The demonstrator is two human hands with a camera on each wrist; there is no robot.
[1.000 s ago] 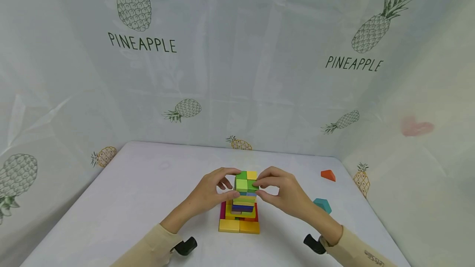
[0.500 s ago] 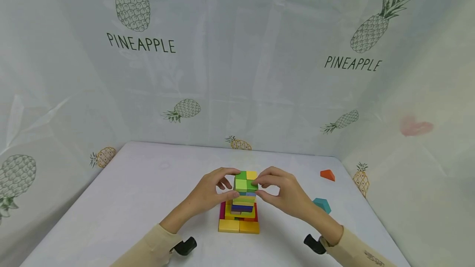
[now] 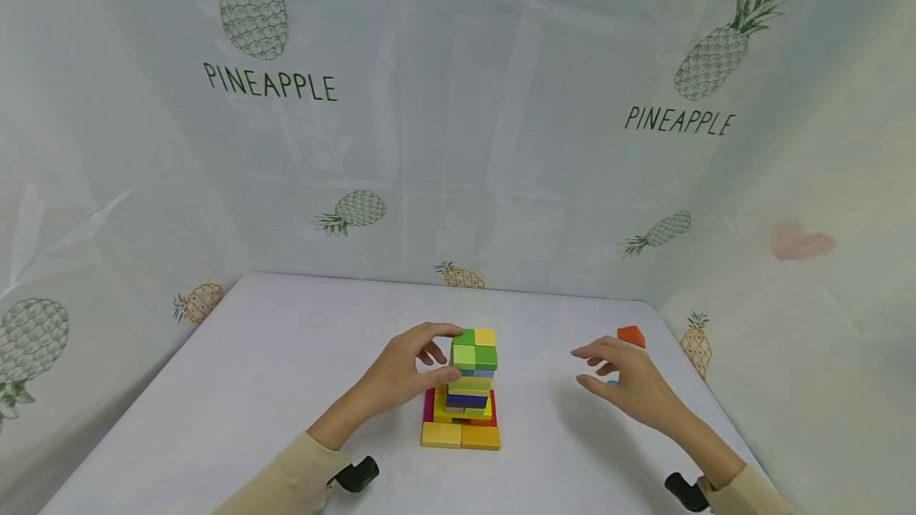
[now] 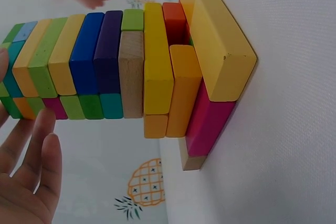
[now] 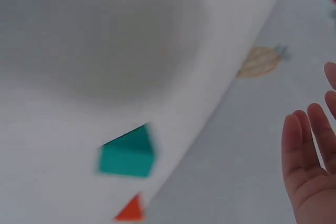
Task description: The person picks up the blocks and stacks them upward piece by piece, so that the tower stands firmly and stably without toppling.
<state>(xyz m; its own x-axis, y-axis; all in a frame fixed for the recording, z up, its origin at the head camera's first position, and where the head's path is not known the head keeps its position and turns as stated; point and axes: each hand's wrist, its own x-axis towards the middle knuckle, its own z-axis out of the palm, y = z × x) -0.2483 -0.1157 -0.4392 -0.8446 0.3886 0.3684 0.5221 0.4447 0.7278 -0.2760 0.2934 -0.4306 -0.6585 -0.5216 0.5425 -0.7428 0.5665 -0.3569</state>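
A tower of coloured wooden blocks (image 3: 468,401) stands upright at the middle of the table, on a wider base of yellow, magenta and red blocks. My left hand (image 3: 404,364) holds the tower's upper left side, index finger at the far green block and thumb at the near front. In the left wrist view the fingertips lie along the top layers of the stack (image 4: 107,56). Apart from the tower, my right hand (image 3: 630,384) hovers over the right side of the table with fingers spread loosely, holding nothing. Beneath it, a teal block (image 5: 126,160) is mostly hidden in the head view.
An orange-red block (image 3: 631,335) lies near the table's right edge, beyond the right hand. The white table (image 3: 286,388) ends at a hanging pale curtain (image 3: 501,141) printed with pineapples.
My right hand has left the tower's top right green block and moved right, toward the teal and orange-red blocks. The left hand keeps its place on the tower.
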